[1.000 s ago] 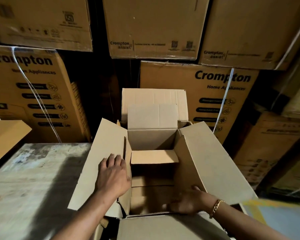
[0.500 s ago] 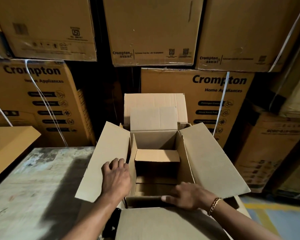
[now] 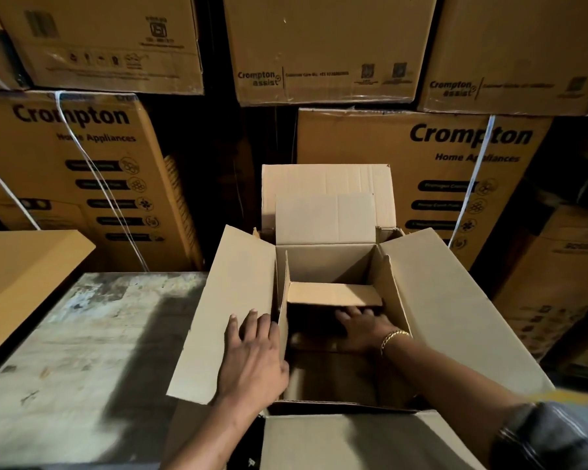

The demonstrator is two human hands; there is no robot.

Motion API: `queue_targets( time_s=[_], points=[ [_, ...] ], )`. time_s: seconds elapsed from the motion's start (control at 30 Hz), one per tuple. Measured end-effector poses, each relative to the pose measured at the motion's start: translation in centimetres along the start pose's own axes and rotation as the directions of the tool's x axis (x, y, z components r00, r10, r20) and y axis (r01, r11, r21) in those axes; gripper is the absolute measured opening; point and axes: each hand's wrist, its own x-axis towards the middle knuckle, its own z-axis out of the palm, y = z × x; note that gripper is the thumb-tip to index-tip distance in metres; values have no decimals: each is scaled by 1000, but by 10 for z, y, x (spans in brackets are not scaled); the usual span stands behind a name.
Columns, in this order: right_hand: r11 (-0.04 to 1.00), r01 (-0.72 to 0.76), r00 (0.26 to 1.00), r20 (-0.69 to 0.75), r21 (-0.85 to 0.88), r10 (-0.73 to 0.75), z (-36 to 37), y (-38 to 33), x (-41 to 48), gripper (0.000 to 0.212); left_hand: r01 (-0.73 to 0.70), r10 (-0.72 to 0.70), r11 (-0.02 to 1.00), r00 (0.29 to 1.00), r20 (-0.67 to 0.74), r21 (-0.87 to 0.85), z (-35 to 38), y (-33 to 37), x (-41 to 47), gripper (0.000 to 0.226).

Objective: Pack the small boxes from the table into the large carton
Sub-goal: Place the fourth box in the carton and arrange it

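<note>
We press our left hand [image 3: 252,354] flat on the left flap [image 3: 218,317] of the large carton [image 3: 455,317], just right of the worn table [image 3: 82,351]. The fingers are straight and spread and hold nothing. If that palm lifts, we judge the flap may swing in over the opening. If it bears down too hard, the flap may crease or the carton may tip toward the table.

Farther right, inside the carton, a small box [image 3: 333,294] sits against the far wall with its pale top level. Our right hand [image 3: 364,329], with a bracelet [image 3: 392,335] at the wrist, reaches in with fingers extended and grips nothing. A push off centre could skew the box and waste room for the rest. The inside is dark, which could hide a gap.

The small box lies just beyond the right fingertips and slightly above them. We cannot tell whether they touch its shadowed near face. It is across the carton's left wall from the left hand.
</note>
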Motion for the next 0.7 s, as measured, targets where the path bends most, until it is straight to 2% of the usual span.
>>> queue_targets(
  time_s=[0.17, 0.33, 0.7],
  points=[
    [989, -50, 986, -149, 136, 71, -39, 17, 39, 94, -13, 13, 1000, 1000, -18, -5, 2, 1, 0, 74],
    [981, -57, 977, -192, 187, 93, -60, 25, 62, 88, -40, 39, 998, 999, -30, -46, 1, 0, 0, 73],
    [999, 34, 964, -267, 41, -22, -43, 34, 47, 69, -14, 9, 997, 997, -72, -77, 7, 0, 2, 69]
  ],
)
